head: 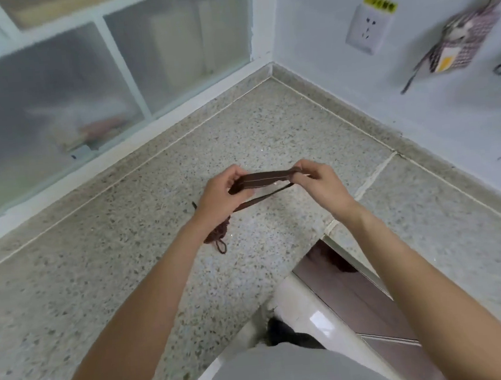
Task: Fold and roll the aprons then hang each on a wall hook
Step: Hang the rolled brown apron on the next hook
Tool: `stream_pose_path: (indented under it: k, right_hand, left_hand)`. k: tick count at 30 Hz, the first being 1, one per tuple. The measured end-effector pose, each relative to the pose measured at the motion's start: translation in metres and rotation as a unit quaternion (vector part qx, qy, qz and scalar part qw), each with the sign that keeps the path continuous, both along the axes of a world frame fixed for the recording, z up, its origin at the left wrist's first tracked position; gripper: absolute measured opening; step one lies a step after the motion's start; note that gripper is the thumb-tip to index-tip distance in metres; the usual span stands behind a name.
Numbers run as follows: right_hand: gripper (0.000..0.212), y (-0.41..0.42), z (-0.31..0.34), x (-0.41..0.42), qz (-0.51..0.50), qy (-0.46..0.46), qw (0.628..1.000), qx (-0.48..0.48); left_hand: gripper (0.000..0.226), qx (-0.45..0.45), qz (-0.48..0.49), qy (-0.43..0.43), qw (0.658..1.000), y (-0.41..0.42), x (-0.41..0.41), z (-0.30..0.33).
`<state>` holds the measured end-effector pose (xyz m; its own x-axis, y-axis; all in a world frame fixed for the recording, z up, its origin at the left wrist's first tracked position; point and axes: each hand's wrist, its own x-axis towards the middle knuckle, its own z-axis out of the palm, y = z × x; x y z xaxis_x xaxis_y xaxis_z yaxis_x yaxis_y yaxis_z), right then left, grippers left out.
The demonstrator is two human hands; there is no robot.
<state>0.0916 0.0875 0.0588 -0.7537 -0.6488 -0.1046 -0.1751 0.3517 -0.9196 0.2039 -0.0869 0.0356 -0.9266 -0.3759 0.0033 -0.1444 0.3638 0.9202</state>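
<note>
Brown apron strap stretched between both hands above the speckled table.

At frame centre the left hand and right hand each pinch an end of the brown apron's strap, fingers clenched on it; the rolled apron bundle rests on the table just below the left wrist. The rolling looks done and the strap is being readied as a hanging loop. A patterned apron already hangs at upper right; next, the bundle must be carried to a free hook, none clearly visible.
</note>
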Motion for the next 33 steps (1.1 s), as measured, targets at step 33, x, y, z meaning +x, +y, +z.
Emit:
stream_pose_path:
  k: [33]
  right_hand:
    - [0.016, 0.379, 0.175, -0.036, -0.264, 0.276, 0.922, -0.062]
  left_hand:
    - [0.017, 0.113, -0.356, 0.159, 0.914, 0.371, -0.12, 0.199]
